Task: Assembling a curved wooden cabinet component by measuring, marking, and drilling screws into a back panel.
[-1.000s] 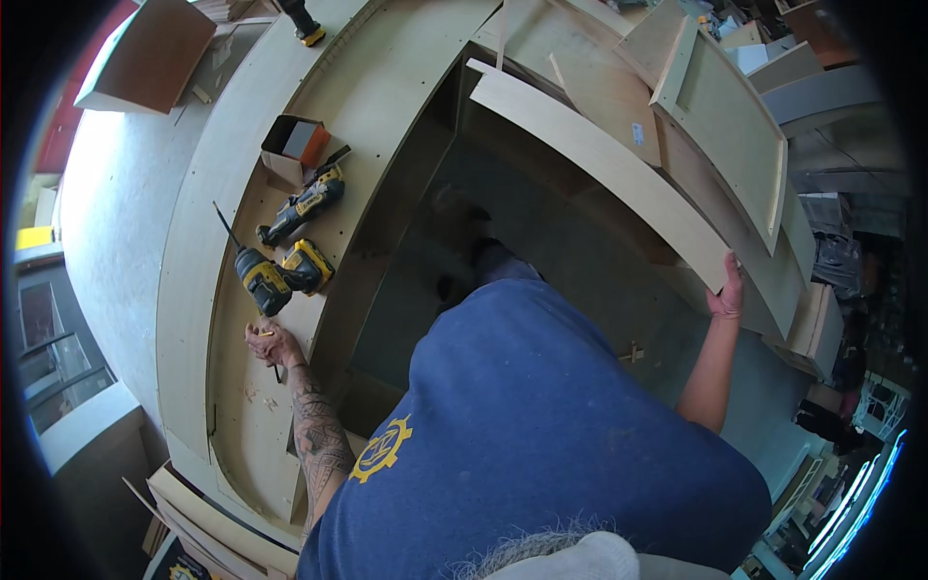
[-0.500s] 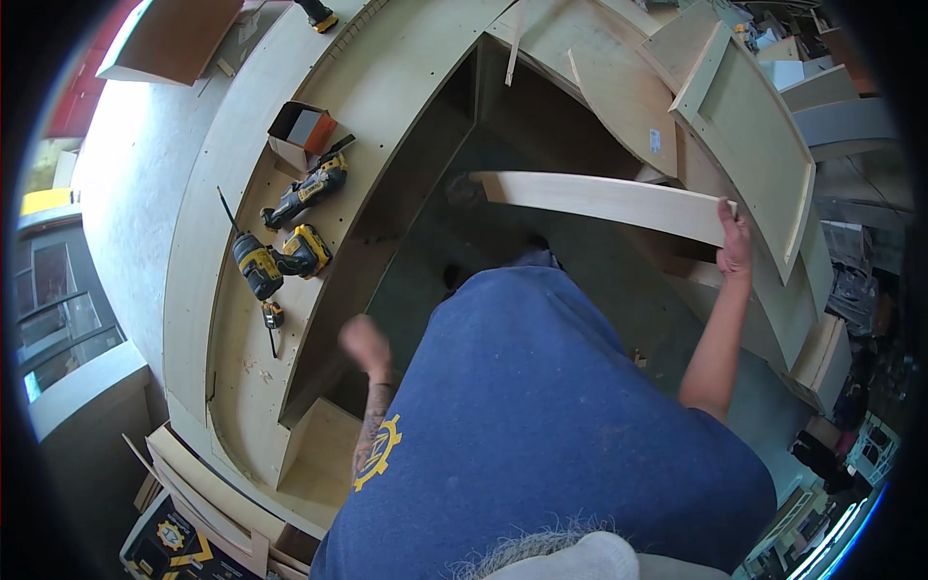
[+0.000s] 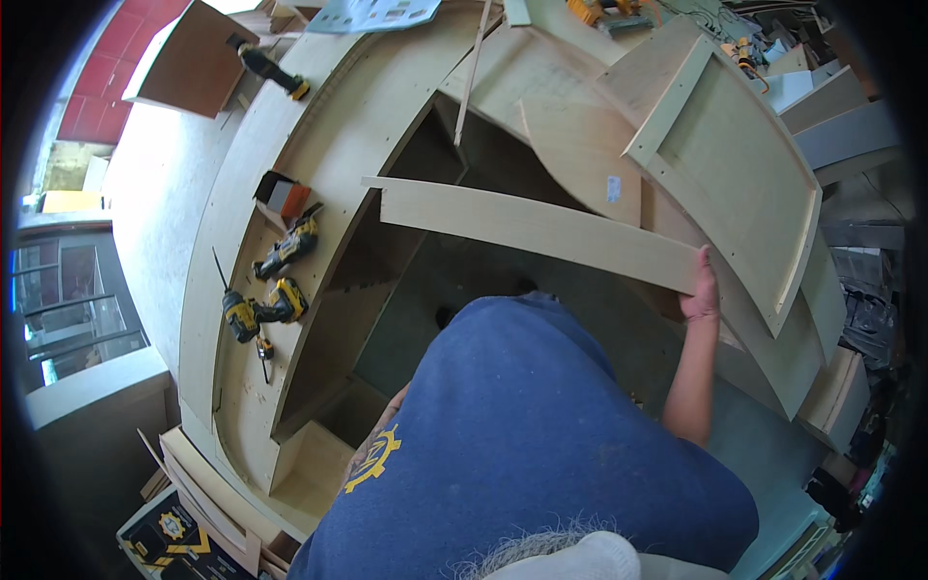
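My right hand (image 3: 702,286) grips the right end of a long, slightly curved plywood strip (image 3: 522,224). The strip reaches leftward across the dark opening (image 3: 454,290) inside a big curved wooden frame (image 3: 319,145), and its left end hangs over the frame's inner edge. Only a sliver of my left forearm (image 3: 382,425) shows beside my blue shirt; that hand is hidden behind my body. On the frame's curved top, left of the opening, lie three yellow-and-black cordless drills (image 3: 288,247), (image 3: 282,302), (image 3: 240,315).
A small orange-and-black box (image 3: 280,197) stands above the drills, and another power tool (image 3: 271,68) lies farther up the frame. A framed panel (image 3: 744,174) and a rounded plywood sheet (image 3: 580,155) lean at the right. Boards are stacked at lower left (image 3: 203,493).
The strip has swung down from a steep slant to lie nearly level across the opening, still in my right hand. My left hand left the frame's top and drew back against my body.
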A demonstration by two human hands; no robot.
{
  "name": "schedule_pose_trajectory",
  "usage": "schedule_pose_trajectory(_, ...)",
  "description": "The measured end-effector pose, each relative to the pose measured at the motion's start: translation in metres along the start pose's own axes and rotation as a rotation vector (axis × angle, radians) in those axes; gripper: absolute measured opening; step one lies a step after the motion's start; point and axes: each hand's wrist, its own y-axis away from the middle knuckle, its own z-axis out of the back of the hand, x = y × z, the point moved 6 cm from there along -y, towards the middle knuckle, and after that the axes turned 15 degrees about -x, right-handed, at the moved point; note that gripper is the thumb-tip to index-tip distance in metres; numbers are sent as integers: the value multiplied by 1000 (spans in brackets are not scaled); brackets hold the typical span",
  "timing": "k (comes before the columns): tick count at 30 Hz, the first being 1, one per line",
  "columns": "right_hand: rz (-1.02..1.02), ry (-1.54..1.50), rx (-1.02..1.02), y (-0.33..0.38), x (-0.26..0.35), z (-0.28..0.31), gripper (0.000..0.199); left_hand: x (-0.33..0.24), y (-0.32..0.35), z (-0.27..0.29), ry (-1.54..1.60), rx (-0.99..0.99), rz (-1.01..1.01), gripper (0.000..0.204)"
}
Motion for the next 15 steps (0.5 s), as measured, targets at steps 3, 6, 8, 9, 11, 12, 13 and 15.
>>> schedule_pose_trajectory(3, -142, -92, 9, -12, -25, 6, 69, -33, 2, -16, 10, 7, -22, 29)
schedule_pose_trajectory(6, -188, -136, -71, -31, -42, 19, 71, -60, 1, -26, 16, 15, -41, 30)
schedule_pose_trajectory(8, -251, -113, -104, -43, -52, 30, 72, -75, 0, -31, 21, 11, -59, 30)
schedule_pose_trajectory(9, -255, -113, -95, -49, -53, 34, 71, -81, 0, -33, 20, 9, -72, 31)
schedule_pose_trajectory(11, -266, -121, -105, -62, -55, 36, 71, -88, -1, -37, 24, 12, -86, 31)
schedule_pose_trajectory(12, -275, -130, -116, -67, -56, 37, 71, -90, -1, -38, 25, 10, -99, 31)
schedule_pose_trajectory(13, -274, -130, -110, -73, -57, 38, 71, -92, -3, -39, 27, 8, -114, 31)
schedule_pose_trajectory(15, -257, -148, -106, -84, -53, 40, 71, -93, -7, -40, 29, 2, -157, 32)
